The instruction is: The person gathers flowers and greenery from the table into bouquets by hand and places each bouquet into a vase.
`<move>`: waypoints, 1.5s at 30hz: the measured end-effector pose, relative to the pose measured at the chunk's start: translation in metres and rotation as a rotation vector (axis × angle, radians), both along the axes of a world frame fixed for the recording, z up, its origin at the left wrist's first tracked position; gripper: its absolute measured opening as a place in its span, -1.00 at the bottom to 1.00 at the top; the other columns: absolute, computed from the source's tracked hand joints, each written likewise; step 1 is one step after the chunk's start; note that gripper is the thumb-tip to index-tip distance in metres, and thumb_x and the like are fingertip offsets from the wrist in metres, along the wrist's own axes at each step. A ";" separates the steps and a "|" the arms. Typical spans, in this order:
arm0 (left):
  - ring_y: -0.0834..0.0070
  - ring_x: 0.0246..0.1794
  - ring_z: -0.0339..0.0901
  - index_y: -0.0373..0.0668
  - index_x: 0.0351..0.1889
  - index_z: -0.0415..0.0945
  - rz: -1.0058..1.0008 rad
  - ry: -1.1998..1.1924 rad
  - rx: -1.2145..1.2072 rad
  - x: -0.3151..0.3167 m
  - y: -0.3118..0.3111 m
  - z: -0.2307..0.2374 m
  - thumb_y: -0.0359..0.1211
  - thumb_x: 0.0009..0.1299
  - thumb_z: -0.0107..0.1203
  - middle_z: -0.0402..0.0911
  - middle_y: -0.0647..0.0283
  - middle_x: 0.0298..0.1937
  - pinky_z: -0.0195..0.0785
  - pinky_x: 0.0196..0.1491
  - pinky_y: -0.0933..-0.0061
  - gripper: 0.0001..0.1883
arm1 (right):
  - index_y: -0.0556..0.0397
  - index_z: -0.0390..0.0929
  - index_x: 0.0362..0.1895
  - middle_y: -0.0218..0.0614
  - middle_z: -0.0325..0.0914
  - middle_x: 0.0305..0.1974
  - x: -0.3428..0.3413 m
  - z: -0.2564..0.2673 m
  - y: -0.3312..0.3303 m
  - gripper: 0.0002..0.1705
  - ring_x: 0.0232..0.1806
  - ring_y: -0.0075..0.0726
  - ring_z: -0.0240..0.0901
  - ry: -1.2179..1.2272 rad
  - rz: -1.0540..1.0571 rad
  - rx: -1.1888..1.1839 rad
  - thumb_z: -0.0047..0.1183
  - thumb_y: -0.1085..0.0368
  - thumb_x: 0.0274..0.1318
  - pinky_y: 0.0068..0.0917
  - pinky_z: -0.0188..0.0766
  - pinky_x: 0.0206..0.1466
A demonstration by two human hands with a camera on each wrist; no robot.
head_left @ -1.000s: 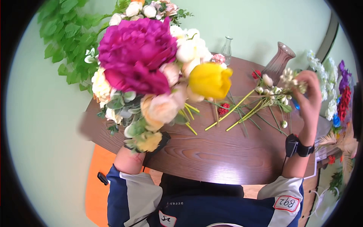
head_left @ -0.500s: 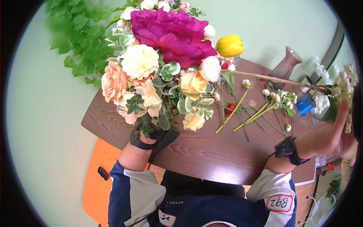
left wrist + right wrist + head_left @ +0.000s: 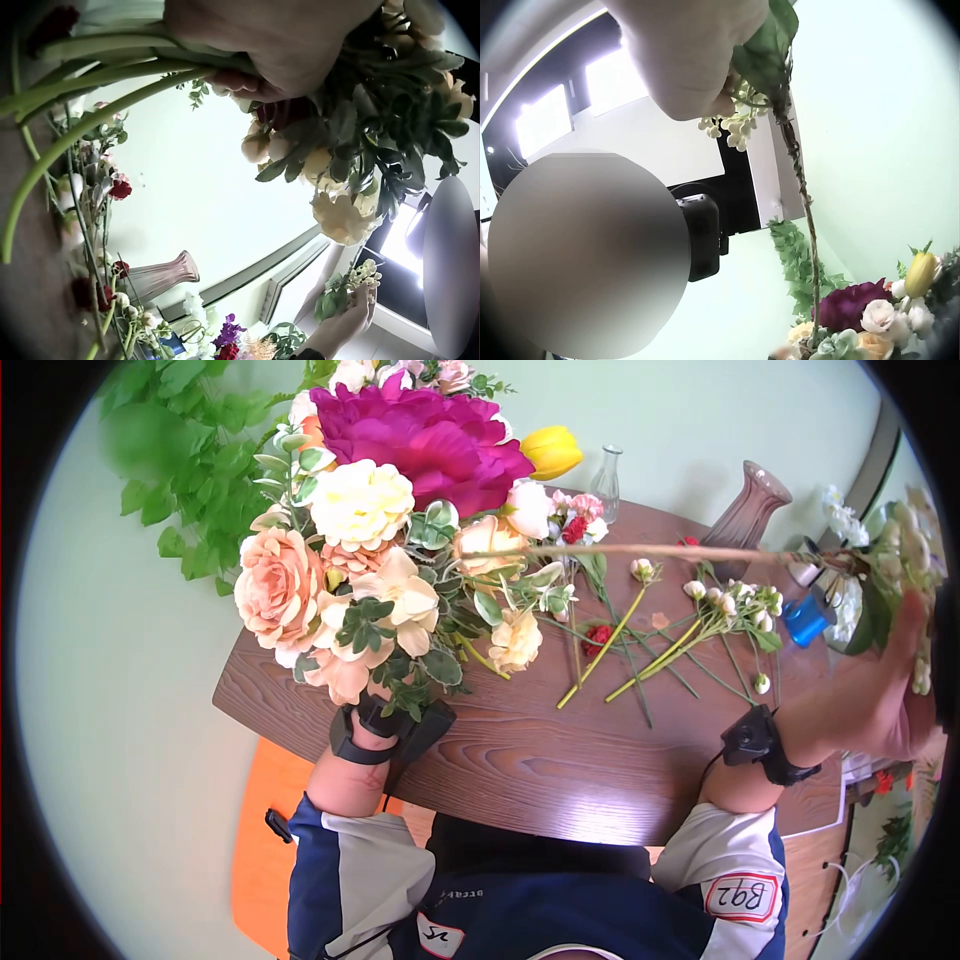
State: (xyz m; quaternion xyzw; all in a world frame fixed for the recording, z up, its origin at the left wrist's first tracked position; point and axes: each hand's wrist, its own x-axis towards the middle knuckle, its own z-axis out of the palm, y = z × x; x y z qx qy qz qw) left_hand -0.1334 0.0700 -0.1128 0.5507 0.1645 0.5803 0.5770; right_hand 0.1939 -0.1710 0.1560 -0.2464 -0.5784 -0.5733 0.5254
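Observation:
A large mixed bouquet (image 3: 360, 505) with a magenta peony (image 3: 425, 445) fills the upper left of the head view. Beneath it, my left hand is mostly hidden there; in the left wrist view this hand (image 3: 262, 45) grips the bundle of green stems (image 3: 97, 82). At the far right, my right hand (image 3: 890, 705) holds a white-blossomed sprig (image 3: 900, 565) by its flowering end. Its long brown stem (image 3: 680, 552) points left, with the tip overlapping the bouquet in view. The right wrist view shows the right hand (image 3: 694, 56) around the sprig's leafy top.
Loose stems with white buds (image 3: 735, 605) lie on the wooden table (image 3: 560, 780). A clear glass bottle (image 3: 607, 485), a pinkish ribbed vase (image 3: 750, 510) and a blue object (image 3: 806, 622) stand beyond. Green vines (image 3: 185, 470) hang at the left; more flowers line the right side.
The right hand has moved outward to the right with the sprig, whose brown stem now extends toward the bouquet. The bouquet has turned, showing its cream and peach blooms lower down.

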 end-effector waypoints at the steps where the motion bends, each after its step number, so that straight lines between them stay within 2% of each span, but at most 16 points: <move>1: 0.47 0.14 0.25 -0.14 0.19 0.14 0.000 0.006 0.002 -0.005 0.006 -0.012 -0.20 0.40 -0.11 0.27 0.22 0.14 0.27 0.09 0.40 -0.56 | 0.13 0.48 -0.27 -0.41 0.32 -0.31 -0.004 -0.002 0.005 -0.68 -0.31 -0.52 0.28 0.006 0.026 0.025 0.27 0.30 -0.12 -0.62 0.31 -0.23; 2: 0.46 0.13 0.25 -0.13 0.18 0.14 -0.005 -0.017 0.023 -0.013 -0.003 -0.006 -0.19 0.40 -0.11 0.27 0.22 0.14 0.27 0.08 0.40 -0.56 | 0.13 0.48 -0.23 -0.39 0.31 -0.28 -0.009 -0.004 -0.002 -0.67 -0.29 -0.52 0.28 0.036 -0.195 -0.026 0.26 0.30 -0.10 -0.63 0.29 -0.20; 5: 0.45 0.12 0.26 -0.13 0.18 0.14 -0.023 -0.094 0.081 0.000 -0.008 0.018 -0.16 0.39 -0.12 0.28 0.22 0.13 0.29 0.07 0.39 -0.55 | 0.13 0.48 -0.20 -0.36 0.29 -0.23 -0.004 -0.002 0.010 -0.68 -0.23 -0.51 0.27 -0.126 -0.131 -0.033 0.23 0.30 -0.06 -0.63 0.30 -0.21; 6: 0.45 0.12 0.27 -0.12 0.18 0.14 -0.030 -0.120 0.098 -0.009 -0.009 0.025 -0.15 0.39 -0.12 0.28 0.21 0.12 0.29 0.06 0.38 -0.54 | 0.41 0.48 -0.29 -0.02 0.55 -0.32 -0.044 -0.029 0.023 -0.70 -0.33 -0.32 0.48 0.449 -0.171 0.168 0.23 0.63 -0.22 -0.54 0.47 -0.22; 10: 0.44 0.10 0.28 -0.12 0.17 0.15 -0.056 -0.232 0.163 0.015 -0.033 0.049 -0.10 0.38 -0.13 0.29 0.21 0.11 0.31 0.04 0.37 -0.53 | 0.36 0.46 -0.29 0.03 0.51 -0.26 -0.036 -0.036 0.021 -0.68 -0.31 -0.24 0.46 0.268 -0.041 0.019 0.22 0.65 -0.25 -0.46 0.47 -0.19; 14: 0.43 0.09 0.29 -0.11 0.16 0.15 -0.076 -0.350 0.227 0.017 -0.044 0.077 -0.06 0.37 -0.14 0.30 0.21 0.10 0.33 0.02 0.35 -0.51 | 0.22 0.42 -0.20 -0.07 0.41 -0.20 -0.061 -0.044 0.022 -0.64 -0.23 -0.22 0.40 0.198 0.019 -0.174 0.20 0.57 -0.18 -0.38 0.39 -0.12; 15: 0.42 0.09 0.30 -0.10 0.15 0.15 -0.081 -0.379 0.244 0.024 -0.046 0.085 -0.05 0.37 -0.14 0.30 0.21 0.10 0.34 0.01 0.35 -0.51 | 0.20 0.42 -0.19 -0.10 0.40 -0.20 -0.070 -0.029 0.004 -0.62 -0.21 -0.21 0.40 0.069 0.016 -0.542 0.23 0.53 -0.19 -0.37 0.39 -0.13; 17: 0.42 0.08 0.31 -0.10 0.15 0.16 -0.091 -0.439 0.281 0.031 -0.052 0.100 -0.03 0.36 -0.15 0.30 0.21 0.10 0.35 0.00 0.34 -0.50 | 0.17 0.43 -0.20 -0.12 0.39 -0.22 -0.077 -0.024 0.006 -0.61 -0.22 -0.22 0.39 0.009 -0.018 -0.587 0.25 0.50 -0.21 -0.37 0.38 -0.15; 22: 0.40 0.06 0.32 -0.09 0.14 0.16 -0.114 -0.592 0.370 0.034 -0.082 0.127 0.03 0.35 -0.16 0.31 0.20 0.08 0.37 -0.03 0.33 -0.48 | 0.10 0.54 -0.47 -0.22 0.35 -0.32 -0.094 -0.039 0.050 -0.80 -0.45 -0.36 0.33 -0.041 0.350 -0.598 0.23 0.31 -0.26 -0.53 0.20 -0.48; 27: 0.29 -0.10 0.43 -0.04 0.10 0.18 -0.318 -0.512 0.248 0.016 -0.076 0.139 0.19 0.30 -0.32 0.39 0.18 -0.02 0.44 -0.14 0.26 -0.39 | 0.07 0.60 -0.43 -0.22 0.38 -0.30 -0.106 -0.058 0.075 -0.85 -0.49 -0.39 0.33 -0.095 0.488 -0.667 0.16 0.45 -0.25 -0.54 0.24 -0.46; 29: 0.34 -0.09 0.42 -0.10 0.13 0.20 -0.228 -0.566 0.101 0.013 -0.086 0.140 0.04 0.36 -0.27 0.41 0.18 -0.04 0.42 -0.10 0.31 -0.48 | 0.06 0.59 -0.44 -0.23 0.38 -0.29 -0.107 -0.060 0.075 -0.85 -0.46 -0.38 0.34 -0.088 0.487 -0.728 0.15 0.47 -0.26 -0.54 0.25 -0.45; 33: 0.35 -0.07 0.41 -0.12 0.14 0.20 -0.096 -0.149 0.294 0.013 -0.085 0.138 -0.03 0.37 -0.24 0.41 0.18 -0.03 0.40 -0.07 0.34 -0.51 | 0.18 0.55 -0.45 -0.19 0.39 -0.32 -0.110 -0.060 0.083 -0.68 -0.51 -0.34 0.35 -0.058 0.497 -0.750 0.01 0.61 -0.51 -0.59 0.33 -0.49; 34: 0.35 -0.06 0.41 -0.13 0.15 0.20 -0.063 -0.044 0.341 0.013 -0.084 0.136 -0.04 0.38 -0.23 0.41 0.18 -0.02 0.39 -0.06 0.34 -0.51 | 0.06 0.54 -0.28 -0.20 0.39 -0.16 -0.103 -0.066 0.080 -0.63 -0.25 -0.27 0.38 -0.029 0.500 -0.877 0.20 0.49 -0.35 -0.44 0.35 -0.24; 38: 0.36 -0.04 0.40 -0.15 0.16 0.20 0.105 0.367 0.504 0.010 -0.077 0.119 -0.11 0.39 -0.20 0.41 0.18 -0.01 0.37 -0.03 0.36 -0.54 | 0.14 0.25 0.08 -0.15 0.32 0.02 -0.103 -0.060 0.090 -0.21 0.07 -0.08 0.25 0.017 0.288 -0.673 0.23 0.45 -0.42 -0.28 0.19 0.12; 42: 0.37 -0.02 0.40 -0.18 0.17 0.20 0.277 0.784 0.641 0.013 -0.060 0.090 -0.17 0.40 -0.17 0.41 0.19 0.00 0.36 0.00 0.39 -0.56 | 0.09 0.28 0.07 -0.16 0.37 -0.04 -0.100 -0.070 0.101 -0.25 -0.02 -0.10 0.32 0.365 0.384 -0.884 0.09 0.58 -0.44 -0.33 0.30 0.03; 45: 0.38 0.01 0.37 -0.17 0.19 0.17 0.161 0.671 0.587 0.014 -0.053 0.086 -0.20 0.41 -0.18 0.37 0.19 0.03 0.32 0.04 0.40 -0.56 | 0.16 0.21 0.12 -0.27 0.33 0.02 -0.095 -0.080 0.107 -0.30 0.09 -0.39 0.27 0.479 0.581 -1.017 -0.02 0.59 -0.29 -0.45 0.19 0.17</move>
